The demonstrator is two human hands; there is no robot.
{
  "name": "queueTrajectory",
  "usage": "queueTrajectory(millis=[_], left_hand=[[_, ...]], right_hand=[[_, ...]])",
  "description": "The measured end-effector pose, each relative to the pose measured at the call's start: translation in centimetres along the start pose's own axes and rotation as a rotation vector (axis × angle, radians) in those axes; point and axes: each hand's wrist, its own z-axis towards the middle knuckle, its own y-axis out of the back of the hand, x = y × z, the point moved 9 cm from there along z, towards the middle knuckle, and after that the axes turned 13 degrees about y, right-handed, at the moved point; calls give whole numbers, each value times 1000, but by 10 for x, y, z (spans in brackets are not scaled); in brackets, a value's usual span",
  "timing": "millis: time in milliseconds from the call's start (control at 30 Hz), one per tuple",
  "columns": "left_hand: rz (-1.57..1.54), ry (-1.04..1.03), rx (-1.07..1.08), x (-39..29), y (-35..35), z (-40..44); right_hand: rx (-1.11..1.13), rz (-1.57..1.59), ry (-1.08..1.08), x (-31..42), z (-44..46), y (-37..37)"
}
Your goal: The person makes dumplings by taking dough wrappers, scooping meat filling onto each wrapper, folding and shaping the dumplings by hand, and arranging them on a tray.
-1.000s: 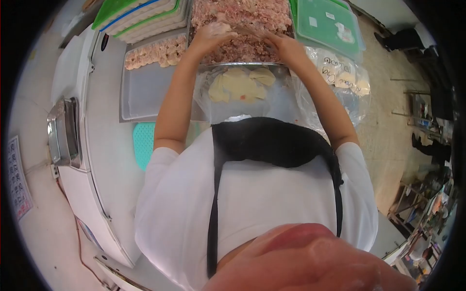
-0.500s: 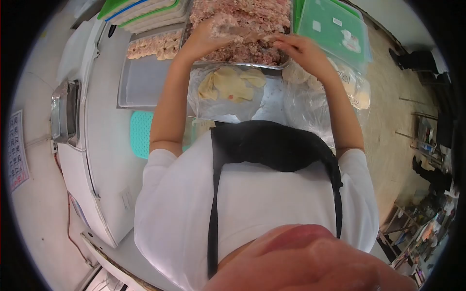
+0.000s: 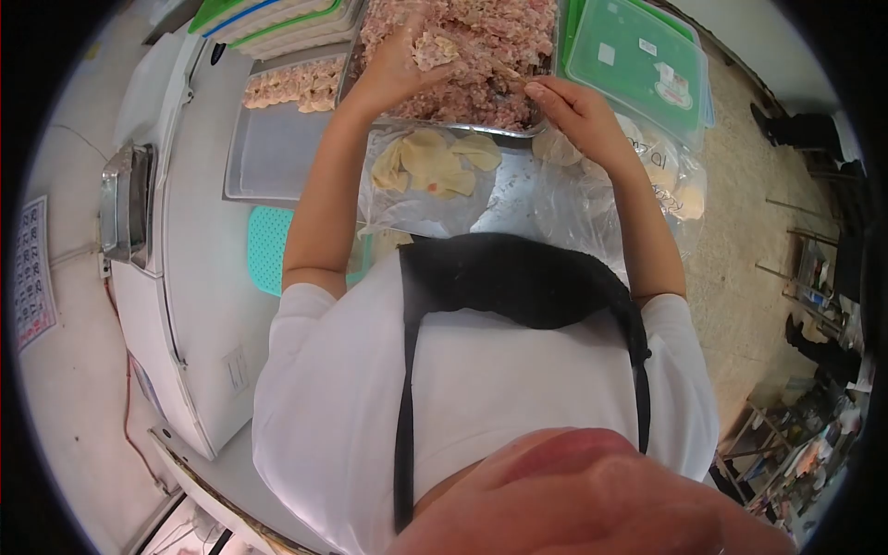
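Observation:
My left hand (image 3: 396, 72) is cupped around a wrapper heaped with meat filling (image 3: 433, 51), over the left part of a metal tray. Pink minced meat (image 3: 462, 106) fills that tray. My right hand (image 3: 581, 113), at the tray's right side, is closed on the end of a thin, light-brown stick-like spreader (image 3: 507, 71); its tip points left into the meat. Just below the tray, pale yellow round wrappers (image 3: 430, 165) lie overlapping on clear plastic. To the left, rows of filled dumplings (image 3: 294, 83) sit at the far end of a shallow tray (image 3: 264, 153).
Stacked lidded boxes (image 3: 291, 28) stand at the back left, green-lidded containers (image 3: 638, 69) at the back right. Plastic bags of round pale wrappers (image 3: 661, 171) lie under my right forearm. A turquoise perforated basket (image 3: 268, 250) is below the left tray.
My right hand has drawn away to the right from my left hand, with the spreader. My left hand has tilted, showing more of the filled wrapper.

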Motion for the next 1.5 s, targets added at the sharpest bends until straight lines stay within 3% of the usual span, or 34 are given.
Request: queueTrajectory(millis=[100, 167, 267, 300, 400, 467, 500, 567, 700, 800, 900, 1000, 1033, 1100, 1167, 1267, 1300, 1400, 1433, 1500], left_hand=[[-301, 300, 270, 27, -20, 1], [-564, 298, 261, 36, -29, -2], [-759, 333, 227, 11, -21, -8], [-791, 347, 206, 3, -15, -9], [-233, 46, 63, -8, 11, -12], [-308, 161, 190, -14, 10, -15], [-345, 215, 255, -17, 8, -17], [-238, 150, 225, -14, 12, -14], [-297, 17, 192, -34, 29, -18], [-351, 84, 299, -26, 27, -25], [-349, -22, 330, -19, 32, -34], [-106, -25, 406, -6, 34, -41], [-187, 65, 407, 10, 36, -42], [-342, 240, 401, 41, 41, -44], [-312, 176, 364, 45, 60, -48], [-276, 135, 242, 67, 85, -56], [-263, 127, 185, 77, 96, -57], [-497, 255, 400, 81, 120, -71], [-453, 258, 349, 85, 130, -74], [-367, 266, 243, 95, 150, -79]], right_hand=[[-182, -276, 220, 21, 3, 12], [-256, -381, 256, 16, 9, 14], [45, -697, -25, -62, 15, 0], [35, -631, -22, -66, 9, 6], [22, -362, -42, -56, -2, 14], [18, -95, -118, -17, -6, 23], [52, -131, -63, -2, -4, 19], [117, -205, 47, 23, -2, 8], [2, -158, -40, 17, 0, 36], [-34, -68, -133, 32, -6, 37], [181, -275, 71, 59, -1, -21], [254, -439, -4, 67, 13, -28], [205, -602, 137, 98, 23, -26], [64, -751, 213, 138, 26, -44], [54, -876, 331, 150, 28, -72], [71, -911, 282, 137, 48, -83], [131, -926, 128, 143, 57, -79], [41, -625, 162, 172, 66, -85], [-5, -573, 259, 183, 67, -98], [137, -694, 218, 167, 73, -144]])
